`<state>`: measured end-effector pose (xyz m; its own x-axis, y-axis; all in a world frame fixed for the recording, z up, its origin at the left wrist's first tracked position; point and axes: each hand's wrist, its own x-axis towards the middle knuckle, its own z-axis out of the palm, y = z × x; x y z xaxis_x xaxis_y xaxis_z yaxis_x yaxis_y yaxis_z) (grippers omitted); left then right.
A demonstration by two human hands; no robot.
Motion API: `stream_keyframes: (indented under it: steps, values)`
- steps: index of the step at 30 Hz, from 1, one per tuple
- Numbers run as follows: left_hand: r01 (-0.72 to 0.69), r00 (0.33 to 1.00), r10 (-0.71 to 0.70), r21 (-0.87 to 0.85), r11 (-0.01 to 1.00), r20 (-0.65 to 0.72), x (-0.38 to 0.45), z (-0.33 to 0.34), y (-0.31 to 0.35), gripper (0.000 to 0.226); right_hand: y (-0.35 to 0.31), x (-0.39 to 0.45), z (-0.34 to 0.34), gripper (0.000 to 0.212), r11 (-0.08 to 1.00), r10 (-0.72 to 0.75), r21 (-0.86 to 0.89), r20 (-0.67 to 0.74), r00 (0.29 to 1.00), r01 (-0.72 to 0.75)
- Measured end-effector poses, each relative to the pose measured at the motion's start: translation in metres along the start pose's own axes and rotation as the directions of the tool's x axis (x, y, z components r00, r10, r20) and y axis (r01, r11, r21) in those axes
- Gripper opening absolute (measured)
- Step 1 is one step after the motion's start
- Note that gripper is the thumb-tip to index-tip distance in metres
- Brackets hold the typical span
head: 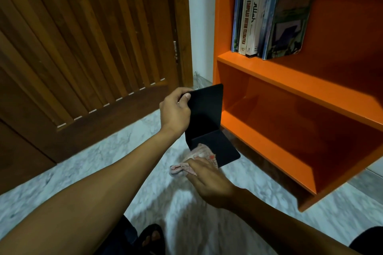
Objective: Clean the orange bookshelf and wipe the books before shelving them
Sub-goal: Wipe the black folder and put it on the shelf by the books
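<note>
Left hand [175,109] gripping top edge of open black book [207,118] held before orange bookshelf [290,80], right hand [209,180] pressing pink cloth [200,156] onto lower cover — fingers flat, books [269,16] shelved above.

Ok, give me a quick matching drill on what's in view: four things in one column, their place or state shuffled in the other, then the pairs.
Things:
1. black folder
2. pink cloth
3. row of books
4. lower shelf compartment

Places or states:
A. standing on the upper shelf
B. held open by the left hand
C. holds no books
D. pressed on the folder's lower flap by the right hand

Pairs: 1-B, 2-D, 3-A, 4-C
</note>
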<state>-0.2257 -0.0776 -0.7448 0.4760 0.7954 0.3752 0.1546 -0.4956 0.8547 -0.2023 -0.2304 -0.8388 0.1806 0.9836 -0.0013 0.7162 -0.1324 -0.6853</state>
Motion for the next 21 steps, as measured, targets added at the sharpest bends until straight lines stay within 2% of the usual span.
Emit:
stream_keyframes:
  steps: [5,7,9,11,12,14,15,16,18,20,21]
  values:
    - [-0.025,0.999,0.025,0.000,1.000,-0.022,0.009,-0.005,-0.001,0.023,0.000,-0.008,0.007,0.024,0.999,0.031,0.020,0.172,0.985,-0.035]
    - [-0.046,0.999,0.045,-0.013,0.999,-0.030,0.011,-0.008,-0.001,0.022,0.008,-0.012,0.012,0.023,0.989,0.142,0.000,0.233,0.962,-0.146]
    - [-0.052,0.998,0.052,-0.015,0.999,-0.021,0.012,-0.011,-0.004,0.022,0.023,-0.015,0.015,0.037,0.941,0.333,0.004,0.189,0.924,-0.340]
    - [-0.056,0.998,0.056,-0.005,0.998,-0.008,0.011,-0.014,-0.007,0.022,0.045,-0.015,0.006,0.035,0.824,0.552,0.167,-0.018,0.834,-0.542]
    - [-0.060,0.998,0.060,0.001,0.998,-0.005,0.010,-0.015,-0.009,0.022,0.056,-0.016,-0.002,0.034,0.742,0.653,0.310,-0.132,0.746,-0.595]
    - [-0.074,0.997,0.074,0.007,0.997,-0.003,0.009,-0.017,-0.010,0.022,0.071,-0.017,-0.020,0.039,0.621,0.767,0.569,-0.303,0.565,-0.539]
    - [-0.088,0.996,0.088,0.011,0.996,0.002,0.008,-0.018,-0.009,0.022,0.074,-0.017,-0.029,0.041,0.640,0.756,0.601,-0.383,0.531,-0.479]
    - [-0.108,0.994,0.108,0.017,0.994,0.011,0.007,-0.018,-0.009,0.022,0.071,-0.017,-0.039,0.038,0.727,0.681,0.541,-0.488,0.546,-0.423]
    - [-0.161,0.986,0.161,0.025,0.987,0.035,0.005,-0.015,-0.005,0.022,0.063,-0.013,-0.056,0.033,0.908,0.418,0.279,-0.653,0.632,-0.312]
    - [-0.212,0.977,0.211,0.028,0.977,0.036,0.002,-0.010,0.001,0.023,0.050,-0.006,-0.063,0.041,0.979,0.171,0.032,-0.655,0.736,-0.199]
    - [-0.228,0.973,0.228,0.022,0.973,0.019,0.001,-0.007,0.004,0.022,0.045,-0.003,-0.061,0.038,0.988,0.129,0.013,-0.609,0.782,-0.153]
